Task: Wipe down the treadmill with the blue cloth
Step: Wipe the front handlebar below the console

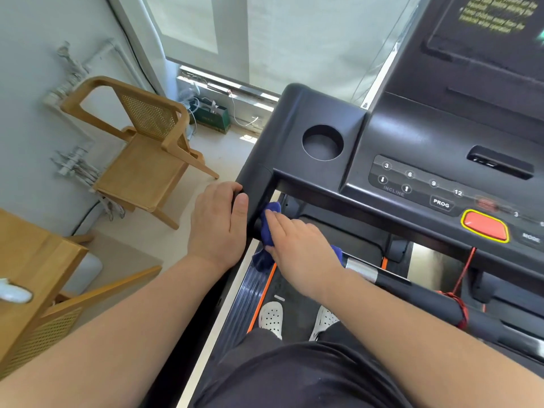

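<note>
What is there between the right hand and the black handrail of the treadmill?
The blue cloth lies there; the right hand presses it onto the handrail, seen in the head view.

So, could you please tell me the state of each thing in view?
Cloth: bunched, pressed on the handrail.
Left hand: grips the handrail.
Right hand: flat on the cloth.
Cup holder: empty.
Screen: lit, yellow text.
Cord: wound round the bar.
</note>
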